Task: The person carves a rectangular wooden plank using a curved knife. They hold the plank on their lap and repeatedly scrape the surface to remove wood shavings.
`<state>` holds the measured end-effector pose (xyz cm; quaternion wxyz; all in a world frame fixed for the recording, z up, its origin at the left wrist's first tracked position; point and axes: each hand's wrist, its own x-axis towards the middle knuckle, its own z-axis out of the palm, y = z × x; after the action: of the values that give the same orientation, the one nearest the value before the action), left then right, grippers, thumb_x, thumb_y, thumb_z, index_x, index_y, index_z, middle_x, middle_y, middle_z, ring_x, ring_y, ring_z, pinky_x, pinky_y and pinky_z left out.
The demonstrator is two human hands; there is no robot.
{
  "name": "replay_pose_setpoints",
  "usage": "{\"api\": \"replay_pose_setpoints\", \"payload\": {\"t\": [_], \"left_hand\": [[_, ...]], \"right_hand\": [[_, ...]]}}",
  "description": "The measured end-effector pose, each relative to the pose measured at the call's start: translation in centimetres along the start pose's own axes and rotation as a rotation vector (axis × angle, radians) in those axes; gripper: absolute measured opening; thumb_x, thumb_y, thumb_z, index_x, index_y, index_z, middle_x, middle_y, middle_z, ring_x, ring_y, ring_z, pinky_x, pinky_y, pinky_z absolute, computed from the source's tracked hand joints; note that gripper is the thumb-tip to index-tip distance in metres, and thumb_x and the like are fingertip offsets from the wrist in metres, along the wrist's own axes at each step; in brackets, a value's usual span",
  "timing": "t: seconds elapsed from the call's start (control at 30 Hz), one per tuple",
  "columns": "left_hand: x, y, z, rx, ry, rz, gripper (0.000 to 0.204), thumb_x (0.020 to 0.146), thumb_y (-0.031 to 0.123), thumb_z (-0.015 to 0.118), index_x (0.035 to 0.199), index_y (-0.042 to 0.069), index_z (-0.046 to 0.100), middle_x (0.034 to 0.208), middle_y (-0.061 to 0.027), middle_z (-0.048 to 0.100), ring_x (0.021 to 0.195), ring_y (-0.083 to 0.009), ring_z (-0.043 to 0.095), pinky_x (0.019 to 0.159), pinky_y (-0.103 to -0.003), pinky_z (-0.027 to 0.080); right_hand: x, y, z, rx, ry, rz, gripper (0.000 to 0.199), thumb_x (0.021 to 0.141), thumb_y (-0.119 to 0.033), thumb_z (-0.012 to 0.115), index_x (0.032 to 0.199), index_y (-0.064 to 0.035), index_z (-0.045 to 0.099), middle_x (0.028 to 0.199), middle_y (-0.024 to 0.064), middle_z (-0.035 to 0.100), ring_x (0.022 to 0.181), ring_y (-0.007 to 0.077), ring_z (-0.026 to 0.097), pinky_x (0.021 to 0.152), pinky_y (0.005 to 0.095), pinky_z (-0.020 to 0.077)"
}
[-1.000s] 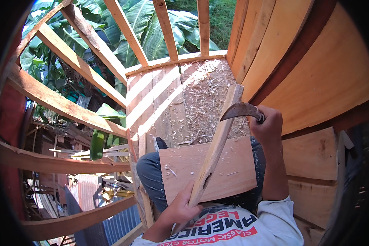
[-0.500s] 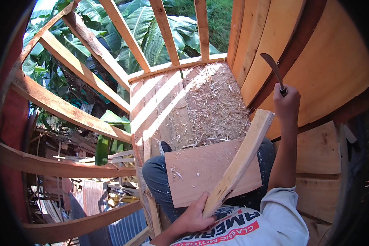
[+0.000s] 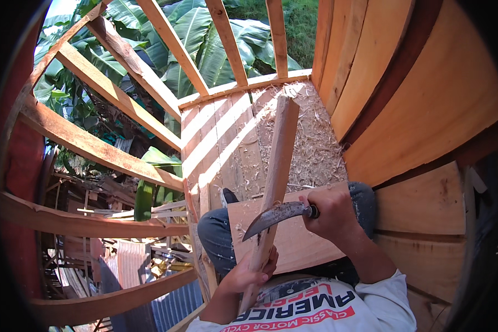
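My left hand (image 3: pixel 249 272) is wrapped round the lower part of a long wooden stick (image 3: pixel 283 145), squared in section, that slants up and away from my body. In my right hand (image 3: pixel 332 214) is the dark handle of a curved knife (image 3: pixel 280 213) with a worn, rust-spotted blade. The blade lies across the stick a little above my left hand, its hooked tip pointing left and down; whether it bites into the wood I cannot tell. Under both, a flat plywood board (image 3: pixel 317 242) rests across my legs.
Wood shavings (image 3: pixel 310 141) litter the plank floor (image 3: pixel 196 138) ahead. A wooden wall (image 3: pixel 404 105) curves along the right. Open wooden bars (image 3: pixel 110 91) fence the left and far sides, with banana leaves (image 3: pixel 205 50) and corrugated sheets (image 3: pixel 174 307) beyond.
My right hand has swung the knife down and left from its raised place at the right onto the stick. The stick has turned more upright, its top moving left; my left hand has shifted slightly left.
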<state>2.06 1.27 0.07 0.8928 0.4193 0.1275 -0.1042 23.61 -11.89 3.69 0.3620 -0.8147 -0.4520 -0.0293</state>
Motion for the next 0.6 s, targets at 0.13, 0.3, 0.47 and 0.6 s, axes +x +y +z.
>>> {"api": "replay_pose_setpoints", "payload": {"t": [0.13, 0.3, 0.47, 0.6], "left_hand": [[0.1, 0.1, 1.2, 0.135, 0.086, 0.030, 0.044, 0.067, 0.020, 0.067, 0.097, 0.006, 0.039, 0.074, -0.0011, 0.039, 0.059, -0.0080, 0.040, 0.049, -0.021, 0.033], [-0.1, 0.3, 2.6, 0.336, 0.140, 0.053, 0.043, 0.065, 0.020, 0.063, 0.099, 0.003, 0.043, 0.077, -0.0011, 0.042, 0.064, -0.0097, 0.042, 0.055, -0.023, 0.036], [-0.3, -0.2, 2.7, 0.355, 0.161, 0.064, 0.046, 0.065, 0.019, 0.063, 0.102, 0.002, 0.043, 0.078, -0.0011, 0.042, 0.067, -0.0104, 0.043, 0.059, -0.024, 0.037], [-0.2, -0.4, 3.8, 0.490, 0.090, -0.030, 0.046, 0.068, 0.015, 0.063, 0.107, 0.002, 0.043, 0.082, -0.0026, 0.043, 0.073, -0.0121, 0.044, 0.066, -0.026, 0.039]], "right_hand": [[0.1, 0.9, -0.3, -0.090, 0.085, -0.027, 0.022, 0.079, -0.016, 0.062, 0.060, -0.0074, 0.057, 0.053, 0.0106, 0.054, 0.048, 0.0299, 0.057, 0.048, 0.0379, 0.0453], [0.5, 1.5, -1.6, -0.156, 0.198, -0.005, 0.012, 0.069, -0.011, 0.063, 0.059, -0.0098, 0.056, 0.051, 0.0081, 0.053, 0.048, 0.0281, 0.058, 0.047, 0.0362, 0.0446], [1.3, 1.9, -1.9, -0.153, 0.253, 0.020, 0.011, 0.067, -0.010, 0.062, 0.058, -0.0112, 0.055, 0.051, 0.0084, 0.051, 0.049, 0.0303, 0.057, 0.046, 0.0369, 0.0430], [3.3, 4.8, -3.2, -0.084, 0.380, 0.232, 0.027, 0.081, -0.013, 0.058, 0.057, -0.0035, 0.048, 0.048, 0.0108, 0.041, 0.042, 0.0205, 0.046, 0.044, 0.0359, 0.0354]]}}
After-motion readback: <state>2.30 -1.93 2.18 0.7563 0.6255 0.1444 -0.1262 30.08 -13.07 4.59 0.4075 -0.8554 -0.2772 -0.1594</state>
